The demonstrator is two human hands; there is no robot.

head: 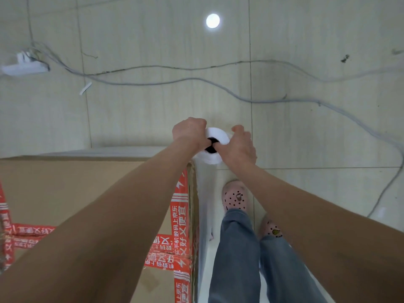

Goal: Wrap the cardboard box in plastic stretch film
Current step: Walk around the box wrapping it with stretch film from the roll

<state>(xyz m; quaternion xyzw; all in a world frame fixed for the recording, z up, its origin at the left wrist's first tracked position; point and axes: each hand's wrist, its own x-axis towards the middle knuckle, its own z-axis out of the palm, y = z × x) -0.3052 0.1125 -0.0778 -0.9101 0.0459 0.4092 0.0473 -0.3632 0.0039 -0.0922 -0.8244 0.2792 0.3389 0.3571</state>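
Cardboard box, sealed with red tape, sits on the floor, lower left; left hand and right hand curl their fingers round the stretch film roll at its far corner

We are looking down on a pale tiled floor. Grey cables are trailing across it from a white power strip lying at the far left. A round light reflection is shining at the far end, and a white scrap is lying near the strip.
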